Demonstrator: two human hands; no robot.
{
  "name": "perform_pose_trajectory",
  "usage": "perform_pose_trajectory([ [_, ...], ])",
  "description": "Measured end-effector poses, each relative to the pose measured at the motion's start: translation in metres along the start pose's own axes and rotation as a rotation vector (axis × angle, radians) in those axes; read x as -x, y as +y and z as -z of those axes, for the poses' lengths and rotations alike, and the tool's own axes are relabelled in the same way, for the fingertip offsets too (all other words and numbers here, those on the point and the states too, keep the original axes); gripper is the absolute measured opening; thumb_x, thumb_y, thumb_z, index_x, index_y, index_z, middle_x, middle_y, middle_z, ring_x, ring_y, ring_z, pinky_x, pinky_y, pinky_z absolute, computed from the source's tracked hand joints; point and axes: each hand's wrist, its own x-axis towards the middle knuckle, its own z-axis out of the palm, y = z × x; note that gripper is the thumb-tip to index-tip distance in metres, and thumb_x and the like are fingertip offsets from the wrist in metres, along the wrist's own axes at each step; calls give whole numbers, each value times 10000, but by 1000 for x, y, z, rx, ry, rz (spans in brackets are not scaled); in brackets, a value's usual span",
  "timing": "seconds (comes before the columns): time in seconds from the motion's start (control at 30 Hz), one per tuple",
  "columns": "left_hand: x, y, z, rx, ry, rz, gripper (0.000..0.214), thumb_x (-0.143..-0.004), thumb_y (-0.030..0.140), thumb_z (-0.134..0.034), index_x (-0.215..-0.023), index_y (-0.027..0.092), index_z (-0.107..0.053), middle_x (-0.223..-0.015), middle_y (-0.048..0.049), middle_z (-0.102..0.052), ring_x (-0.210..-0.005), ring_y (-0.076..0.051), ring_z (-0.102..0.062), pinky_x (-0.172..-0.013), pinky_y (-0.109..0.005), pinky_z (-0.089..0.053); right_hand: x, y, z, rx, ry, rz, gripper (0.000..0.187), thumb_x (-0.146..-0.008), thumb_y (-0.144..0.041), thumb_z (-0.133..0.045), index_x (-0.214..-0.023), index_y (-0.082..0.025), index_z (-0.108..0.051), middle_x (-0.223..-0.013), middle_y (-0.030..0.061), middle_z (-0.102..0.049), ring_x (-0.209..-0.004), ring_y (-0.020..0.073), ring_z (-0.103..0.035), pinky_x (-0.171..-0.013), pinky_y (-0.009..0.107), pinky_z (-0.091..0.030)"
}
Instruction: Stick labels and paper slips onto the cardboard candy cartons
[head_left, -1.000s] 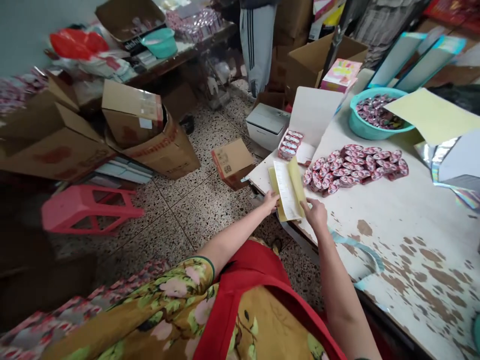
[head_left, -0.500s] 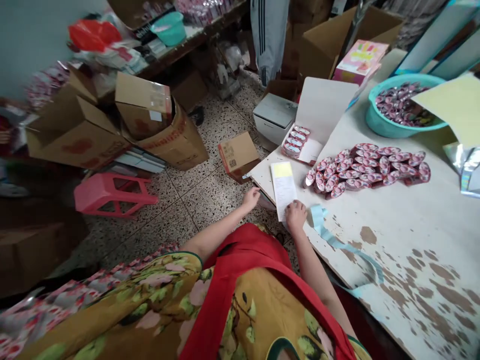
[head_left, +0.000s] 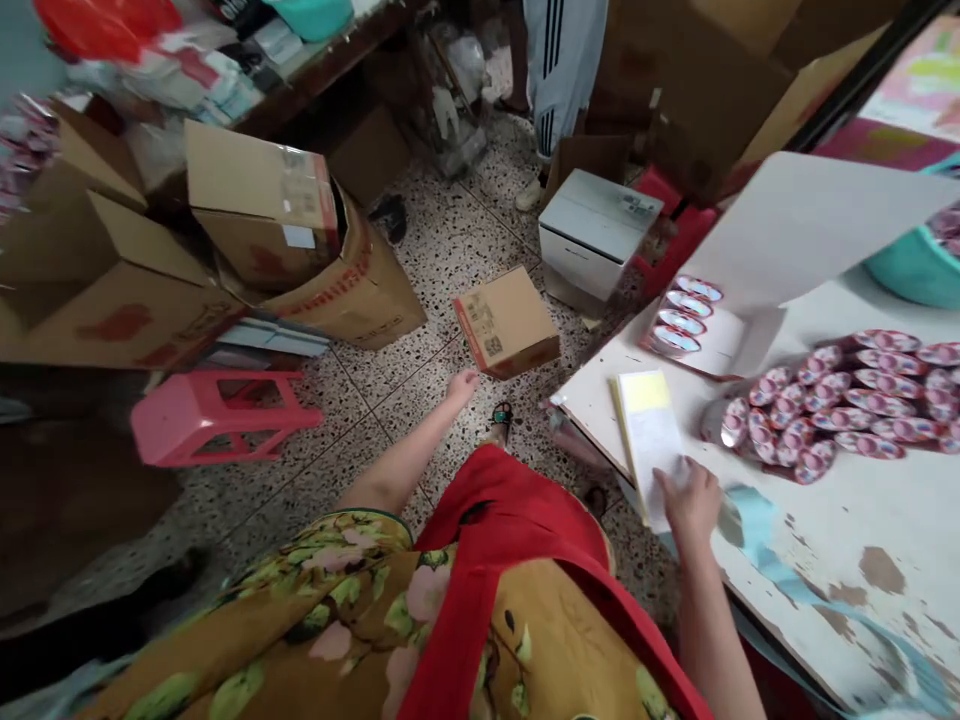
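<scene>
From the head camera, the right hand (head_left: 688, 497) lies flat, fingers spread, pressing the near end of a white-and-yellow paper pad (head_left: 649, 435) at the near corner of the worn white counter (head_left: 825, 520). The pad's print is too blurred to read. The left hand (head_left: 463, 384) hangs loosely open over the speckled terrazzo floor (head_left: 420, 400), holding nothing, just short of a small brown cardboard box (head_left: 507, 322) that carries a square code label; its small writing cannot be read.

Just beyond the pad lies a heap of pink-and-silver foil packets (head_left: 832, 405), and a pale blue paper strip (head_left: 765, 545) trails along the counter's near edge. An open white carton (head_left: 757, 270) holding a few packets sits at the counter's far corner.

On the floor, a large brown cardboard box with red lettering (head_left: 345, 290), unreadable, leans left of the small box, and a pink plastic stool (head_left: 217, 412) lies tipped nearer. Bare floor stays open between stool, boxes and counter edge. A white closed case (head_left: 598, 228) stands near another person's striped trouser legs (head_left: 562, 60).
</scene>
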Motion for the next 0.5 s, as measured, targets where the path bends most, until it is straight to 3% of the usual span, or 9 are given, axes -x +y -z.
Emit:
perform_pose_trajectory([
  [0.13,-65,1,14,-70,-102,-31,189,-833,162,-601,-975,133,-722,-921,-69,-730,-899,-193,-676,-872,-285,-533,-7,-15,-7,29,39,-119,721,-805,-712,-531,-1153,-95,-665,-1070,231,-636,-1065,399,-549,-957,557,-421],
  [0.27,-86,34,13,-114,-253,-168,262,-907,192,-540,-1109,124,-693,-1061,-91,-725,-993,-204,-666,-951,-300,-504,-12,-54,-1,129,-72,-325,697,-747,-616,-693,-1219,-106,-633,-1121,211,-608,-1051,352,-537,-946,502,-419],
  [0.37,-71,76,-13,-103,-410,-403,320,-936,229,-545,-1219,131,-659,-1154,-92,-703,-997,-194,-657,-975,-299,-493,-25,-70,0,174,-153,-469,713,-711,-551,-774,-1258,-133,-587,-1172,189,-576,-1061,325,-518,-955,465,-406],
  [0.5,-6,136,-73,-78,-568,-955,303,-949,214,-546,-1218,160,-675,-1221,-102,-668,-1098,-219,-612,-1034,-346,-466,-37,-70,0,126,-148,-534,717,-656,-551,-815,-1199,-159,-560,-1188,169,-541,-1086,318,-487,-958,443,-400],
])
